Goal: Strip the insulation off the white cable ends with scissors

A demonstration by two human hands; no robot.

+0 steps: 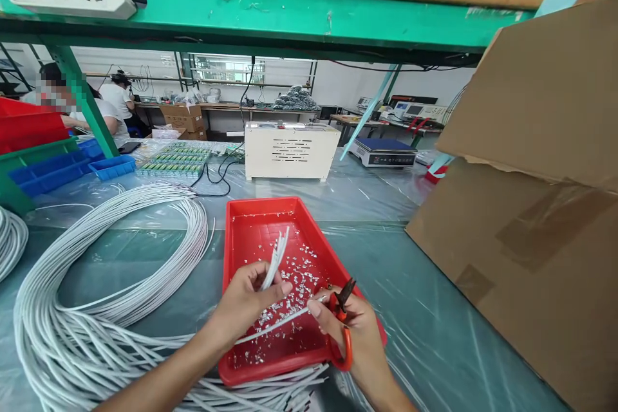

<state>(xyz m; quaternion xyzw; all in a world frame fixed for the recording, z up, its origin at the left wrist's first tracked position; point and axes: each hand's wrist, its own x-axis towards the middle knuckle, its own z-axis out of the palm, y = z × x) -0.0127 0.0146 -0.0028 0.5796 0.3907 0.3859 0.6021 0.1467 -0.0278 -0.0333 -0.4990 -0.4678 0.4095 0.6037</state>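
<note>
My left hand [253, 293] is closed around a small bunch of white cable ends [276, 259], their tips pointing up. In my right hand [355, 328] are orange-handled cutting pliers [344, 296], jaws pointing up and to the right. Its thumb and forefinger also pinch the end of a single white cable [275, 328]. Both hands are over a red tray [263, 370] scattered with small silvery scraps [299, 280]. To the left lies a large coil of white cable [62, 270], whose loose ends run under my left forearm and along the tray's near edge.
A cardboard box [531, 238] stands at the right. Behind the tray is a cream metal box [292, 151], with a weighing scale [383, 151] to its right. Circuit boards [176, 159] and blue bins [113, 167] lie back left. A green shelf beam [290, 19] crosses above; people sit beyond.
</note>
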